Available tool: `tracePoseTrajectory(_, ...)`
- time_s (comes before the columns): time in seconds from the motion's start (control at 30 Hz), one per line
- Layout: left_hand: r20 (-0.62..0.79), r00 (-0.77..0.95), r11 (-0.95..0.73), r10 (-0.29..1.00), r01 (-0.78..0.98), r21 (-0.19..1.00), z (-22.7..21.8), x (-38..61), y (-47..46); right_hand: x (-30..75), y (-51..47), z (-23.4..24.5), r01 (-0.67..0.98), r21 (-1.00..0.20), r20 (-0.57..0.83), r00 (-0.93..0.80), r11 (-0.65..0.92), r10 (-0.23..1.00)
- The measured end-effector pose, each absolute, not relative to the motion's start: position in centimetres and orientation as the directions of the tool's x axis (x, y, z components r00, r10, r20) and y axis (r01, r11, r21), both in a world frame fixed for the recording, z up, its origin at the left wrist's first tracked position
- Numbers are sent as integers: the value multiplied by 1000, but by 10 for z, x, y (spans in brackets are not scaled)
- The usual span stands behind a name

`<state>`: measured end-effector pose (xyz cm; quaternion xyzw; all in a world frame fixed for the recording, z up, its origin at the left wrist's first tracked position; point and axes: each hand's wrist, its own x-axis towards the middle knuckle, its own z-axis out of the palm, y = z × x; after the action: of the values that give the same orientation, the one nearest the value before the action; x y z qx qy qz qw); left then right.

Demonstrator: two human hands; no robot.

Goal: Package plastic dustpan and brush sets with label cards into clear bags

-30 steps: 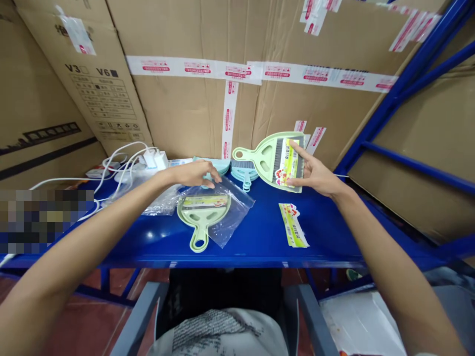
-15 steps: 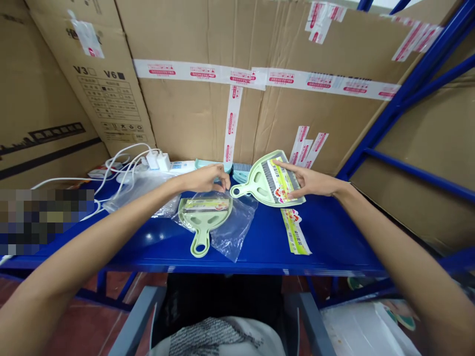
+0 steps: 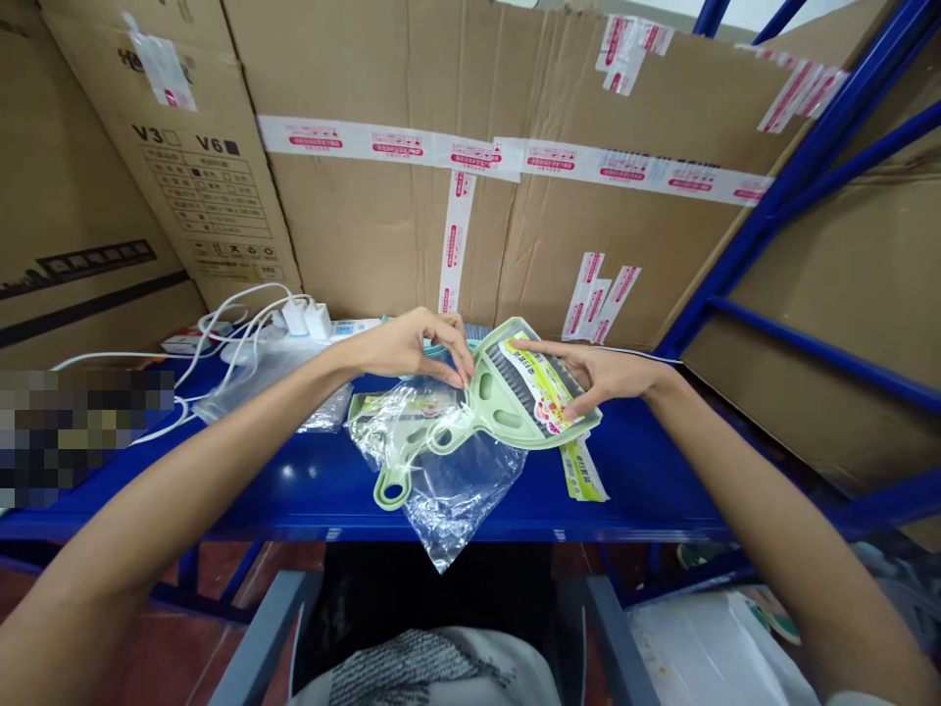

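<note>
My right hand (image 3: 607, 375) grips a pale green dustpan (image 3: 494, 404) with a small brush (image 3: 530, 373) nested in it and a printed card band (image 3: 545, 384) across. The pan is tilted, its handle pointing left and toward me. At its left edge, my left hand (image 3: 430, 345) pinches a clear plastic bag (image 3: 463, 500), which hangs down past the table's front edge. Partly beneath the bag, a second green dustpan set (image 3: 395, 469) lies on the table, handle toward me. A loose printed card (image 3: 584, 473) lies below my right hand.
The blue table (image 3: 294, 490) backs onto cardboard sheets (image 3: 382, 226) with tape. White cables and plugs (image 3: 307, 319) and clear plastic packaging (image 3: 242, 378) lie at the left. Behind my left hand, light-blue items (image 3: 477, 333) show partly. A blue metal frame (image 3: 779, 206) rises on the right.
My left hand has taken hold of the bag and raised part of it to the held dustpan. My right hand has brought that dustpan slightly left and toward me.
</note>
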<state>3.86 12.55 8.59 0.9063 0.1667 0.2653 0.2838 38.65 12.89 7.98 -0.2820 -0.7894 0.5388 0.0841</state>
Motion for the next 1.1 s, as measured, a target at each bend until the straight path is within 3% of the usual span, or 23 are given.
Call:
tracePoseTrajectory(0.27, 393, 811, -764, 432, 98, 638, 96, 58, 121, 383, 150, 117, 405, -838, -97, -770, 365, 631)
tracePoseTrajectory(0.43, 453, 752, -781, 478, 129, 611, 95, 58, 126, 375, 148, 126, 401, -811, -121, -827, 425, 549)
tracePoseTrajectory(0.63, 467, 748, -790, 472, 124, 600, 94, 60, 125, 363, 129, 89, 320, -879, -114, -862, 354, 494)
tracePoseTrajectory(0.77, 470, 762, -818, 445, 132, 560, 101, 60, 126, 346, 110, 63, 191, -944, -16, -840, 268, 543)
tracePoseTrajectory(0.97, 319, 860, -854, 398, 221, 471, 120, 63, 125, 309, 91, 35, 112, -970, 50, -779, 218, 625)
tracePoseTrajectory(1.03, 364, 831, -866, 420, 246, 436, 135, 57, 117, 298, 92, 24, 43, -971, 135, -712, 234, 689)
tracePoseTrajectory(1.1, 521, 710, -869, 473, 277, 411, 151, 44, 109, 291, 98, 17, -20, -962, 222, -640, 273, 736)
